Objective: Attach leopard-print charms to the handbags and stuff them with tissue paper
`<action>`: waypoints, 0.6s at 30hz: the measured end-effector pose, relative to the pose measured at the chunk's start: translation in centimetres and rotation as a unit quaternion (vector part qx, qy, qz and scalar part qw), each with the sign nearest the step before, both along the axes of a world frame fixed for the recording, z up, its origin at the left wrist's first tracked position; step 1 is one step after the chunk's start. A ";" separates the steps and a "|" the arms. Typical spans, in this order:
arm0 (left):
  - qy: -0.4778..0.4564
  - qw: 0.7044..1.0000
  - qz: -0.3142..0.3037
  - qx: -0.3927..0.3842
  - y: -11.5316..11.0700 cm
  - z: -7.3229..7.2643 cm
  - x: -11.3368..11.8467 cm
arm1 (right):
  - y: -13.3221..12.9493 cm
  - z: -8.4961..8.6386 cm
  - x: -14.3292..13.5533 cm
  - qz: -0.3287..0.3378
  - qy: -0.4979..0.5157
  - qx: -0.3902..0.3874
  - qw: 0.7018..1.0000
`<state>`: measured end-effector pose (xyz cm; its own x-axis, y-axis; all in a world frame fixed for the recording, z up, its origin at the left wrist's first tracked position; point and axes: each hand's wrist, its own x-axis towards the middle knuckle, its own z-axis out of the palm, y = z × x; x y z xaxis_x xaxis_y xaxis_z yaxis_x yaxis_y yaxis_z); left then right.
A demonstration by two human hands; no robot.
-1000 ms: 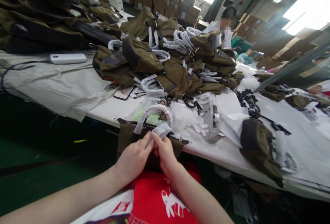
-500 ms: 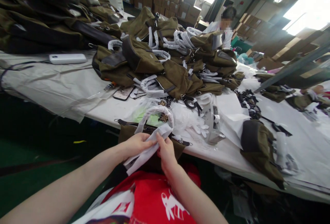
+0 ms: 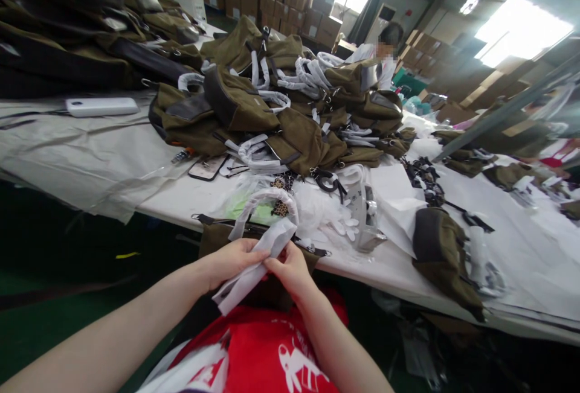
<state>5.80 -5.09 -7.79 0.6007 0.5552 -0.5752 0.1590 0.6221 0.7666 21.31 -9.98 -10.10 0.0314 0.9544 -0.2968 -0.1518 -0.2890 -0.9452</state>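
Our left hand (image 3: 236, 258) and right hand (image 3: 292, 267) both pinch the white strip (image 3: 276, 239) at the edge of the table (image 3: 172, 201), neither nearer; its long axis slants from the wrapped handle (image 3: 263, 196) of the olive bag (image 3: 212, 238) down toward our left. Our hands hide much of the bag; whether the strip's far end encloses the handle, we cannot tell.

A bag (image 3: 217, 236) sits at the edge of the table (image 3: 181, 201), a heap of bags (image 3: 306, 142) behind it (phone (image 3: 206, 168) between, leftward), boxes (image 3: 290, 0) farther back.
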 end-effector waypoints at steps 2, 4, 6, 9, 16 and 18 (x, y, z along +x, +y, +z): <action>0.004 1.000 -0.009 0.025 -0.1 -0.2 0.0 | -0.1 0.0 0.5 0.029 -0.004 -0.011 1.000; 0.010 0.998 -0.029 0.049 -0.2 -0.3 0.1 | -0.1 0.0 1.0 0.047 -0.014 -0.040 0.998; 0.018 0.995 -0.050 0.084 -0.2 -0.2 0.2 | 0.0 -0.1 1.3 0.042 -0.051 -0.063 0.996; 0.038 0.987 -0.065 0.144 -0.5 -0.2 0.5 | 0.3 -0.4 1.1 0.020 -0.110 -0.084 0.990; 0.030 0.996 -0.043 0.078 -0.5 -2.4 0.1 | -0.7 2.4 6.5 0.005 -0.240 -0.013 0.971; 0.049 0.996 -0.041 0.068 -0.3 -3.0 0.0 | -1.0 4.0 11.2 -0.145 -0.347 0.059 0.925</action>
<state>5.82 -5.43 -10.77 0.5914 0.5841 -0.5560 0.2830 0.4953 0.8213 32.53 -11.03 -6.12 0.4352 0.9003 -0.0037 0.4488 -0.2205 -0.8660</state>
